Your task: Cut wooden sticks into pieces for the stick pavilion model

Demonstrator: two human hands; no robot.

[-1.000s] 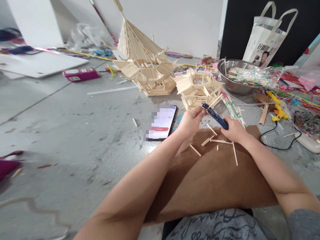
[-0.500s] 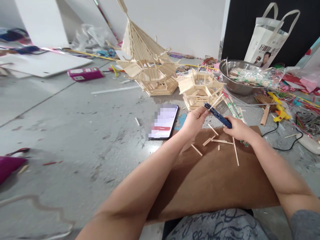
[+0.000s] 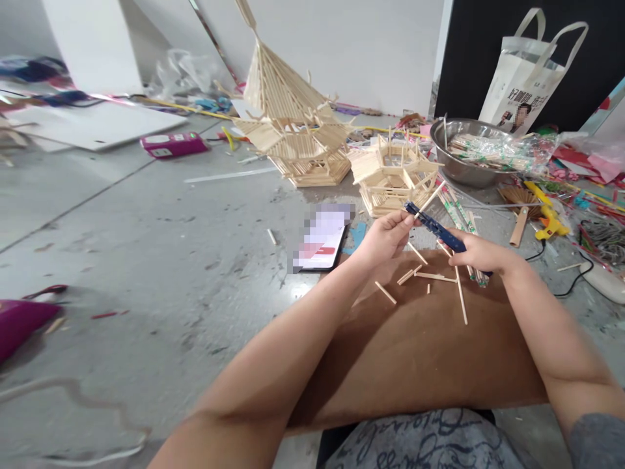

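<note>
My left hand pinches a thin wooden stick, which slants up to the right across the head of a dark blue pliers-like tool. Closed round that tool's handle is my right hand. The jaws meet the stick close to my left fingertips; whether they bite into it I cannot tell. Below both hands, several cut stick pieces lie on a brown board. One longer stick rests there under my right hand.
Behind my hands stand a low stick frame and a taller stick pagoda. A phone lies left of the board. Further right are a metal bowl of wrapped sticks, a yellow glue gun with its cable, and a white bag.
Both hands have shifted slightly to the right with the stick and the blue tool. A second handle of the tool now shows below my right hand. The view has moved a little.
</note>
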